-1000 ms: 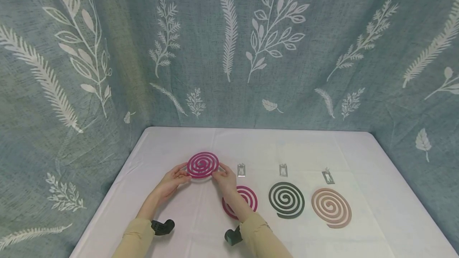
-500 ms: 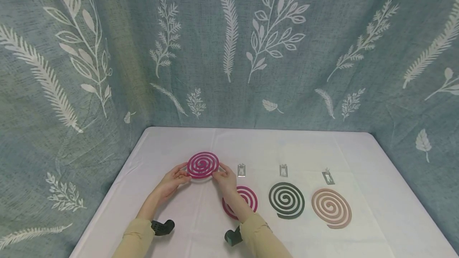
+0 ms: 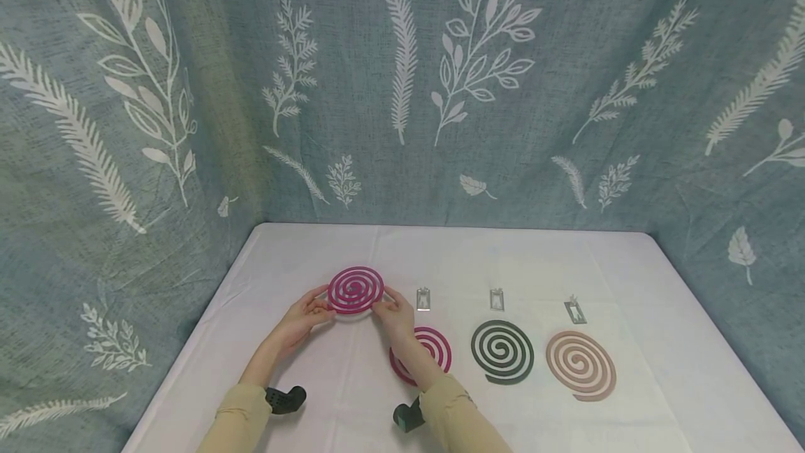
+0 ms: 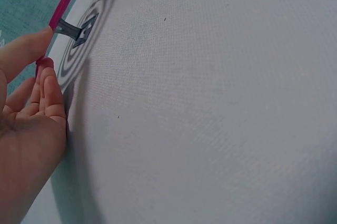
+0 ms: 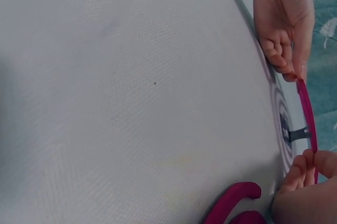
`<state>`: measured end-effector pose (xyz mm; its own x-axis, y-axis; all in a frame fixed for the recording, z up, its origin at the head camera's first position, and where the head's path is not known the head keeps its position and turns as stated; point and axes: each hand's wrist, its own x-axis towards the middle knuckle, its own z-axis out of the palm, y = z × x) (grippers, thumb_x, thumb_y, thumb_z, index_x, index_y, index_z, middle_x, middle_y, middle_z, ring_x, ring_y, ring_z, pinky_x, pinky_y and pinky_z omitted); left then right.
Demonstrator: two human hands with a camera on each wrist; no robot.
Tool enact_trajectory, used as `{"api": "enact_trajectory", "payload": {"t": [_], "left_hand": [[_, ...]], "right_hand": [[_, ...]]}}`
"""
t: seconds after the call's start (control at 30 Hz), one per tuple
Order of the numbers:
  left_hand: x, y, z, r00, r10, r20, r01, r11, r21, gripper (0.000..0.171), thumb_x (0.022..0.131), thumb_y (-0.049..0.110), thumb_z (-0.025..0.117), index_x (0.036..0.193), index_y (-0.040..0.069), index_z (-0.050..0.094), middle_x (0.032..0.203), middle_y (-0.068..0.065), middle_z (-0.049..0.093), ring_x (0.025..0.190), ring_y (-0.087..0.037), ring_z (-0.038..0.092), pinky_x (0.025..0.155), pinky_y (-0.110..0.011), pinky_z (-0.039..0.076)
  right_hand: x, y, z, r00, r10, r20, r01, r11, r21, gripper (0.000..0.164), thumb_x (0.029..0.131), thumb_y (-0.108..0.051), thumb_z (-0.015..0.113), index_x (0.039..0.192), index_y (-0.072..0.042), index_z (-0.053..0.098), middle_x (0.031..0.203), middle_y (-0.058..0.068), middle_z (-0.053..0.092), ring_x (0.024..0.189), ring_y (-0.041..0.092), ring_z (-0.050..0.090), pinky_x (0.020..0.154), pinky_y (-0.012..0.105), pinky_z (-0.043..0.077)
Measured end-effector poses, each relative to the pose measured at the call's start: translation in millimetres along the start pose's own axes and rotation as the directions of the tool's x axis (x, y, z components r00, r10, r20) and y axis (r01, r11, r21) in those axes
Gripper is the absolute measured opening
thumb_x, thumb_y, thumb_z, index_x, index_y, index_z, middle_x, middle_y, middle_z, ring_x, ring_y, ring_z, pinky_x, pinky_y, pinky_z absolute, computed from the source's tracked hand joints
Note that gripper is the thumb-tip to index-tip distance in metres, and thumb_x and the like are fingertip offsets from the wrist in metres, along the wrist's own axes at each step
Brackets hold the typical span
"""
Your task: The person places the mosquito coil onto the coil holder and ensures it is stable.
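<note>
A pink mosquito coil lies roughly level above the left part of the white table, with its shadow below. My left hand pinches its left rim between thumb and fingers. On the opposite rim, my right hand pinches it the same way. Under the coil a small metal coil stand rests on the cloth, its upright tab reaching up to the coil. Whether the tab has entered the coil's centre I cannot tell. A second pink coil lies flat, partly hidden beneath my right forearm.
To the right lie a dark green coil and a brown coil. Behind the row are metal stands: one left, one middle, one right. Black wrist devices sit on both arms. A patterned curtain hangs behind.
</note>
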<state>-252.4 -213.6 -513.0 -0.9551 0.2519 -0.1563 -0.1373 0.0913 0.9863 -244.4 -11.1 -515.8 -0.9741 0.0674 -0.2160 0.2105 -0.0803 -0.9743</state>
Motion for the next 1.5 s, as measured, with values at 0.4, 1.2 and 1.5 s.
{"api": "enact_trajectory", "payload": {"t": [0.4,1.2,1.5], "left_hand": [[-1.2,-0.9,-1.0,1.0,-0.007,-0.025,0.007,1.0,0.026,0.072,0.089,-0.004,0.057,0.146,-0.009,0.014,0.096,0.003,0.051,0.081,0.003,0.05,0.077,-0.01,0.046],[-2.6,3.6,3.2,0.998,-0.013,-0.066,0.017,0.998,0.067,0.07,0.089,-0.001,0.058,0.146,-0.007,0.018,0.097,0.001,0.053,0.081,0.002,0.05,0.076,-0.01,0.046],[-1.2,6.4,5.6,0.999,-0.022,-0.044,0.026,0.996,0.084,0.072,0.089,0.0,0.058,0.147,-0.007,0.016,0.098,-0.002,0.051,0.081,0.001,0.049,0.075,-0.011,0.046]], "right_hand": [[1.9,1.0,4.0,1.0,-0.005,-0.008,0.005,1.0,0.016,0.051,0.082,-0.001,0.064,0.132,0.002,0.051,0.069,-0.008,0.059,0.07,0.004,0.055,0.082,0.026,0.053],[1.2,-0.6,4.4,0.999,0.008,-0.04,-0.01,0.999,-0.052,0.05,0.081,-0.002,0.064,0.13,0.0,0.053,0.072,-0.005,0.059,0.066,0.003,0.051,0.069,0.018,0.049],[-1.6,-3.9,3.5,0.998,0.022,-0.061,-0.027,0.996,-0.082,0.048,0.082,-0.001,0.064,0.129,-0.002,0.055,0.074,-0.001,0.06,0.066,0.005,0.051,0.066,0.018,0.046]]}}
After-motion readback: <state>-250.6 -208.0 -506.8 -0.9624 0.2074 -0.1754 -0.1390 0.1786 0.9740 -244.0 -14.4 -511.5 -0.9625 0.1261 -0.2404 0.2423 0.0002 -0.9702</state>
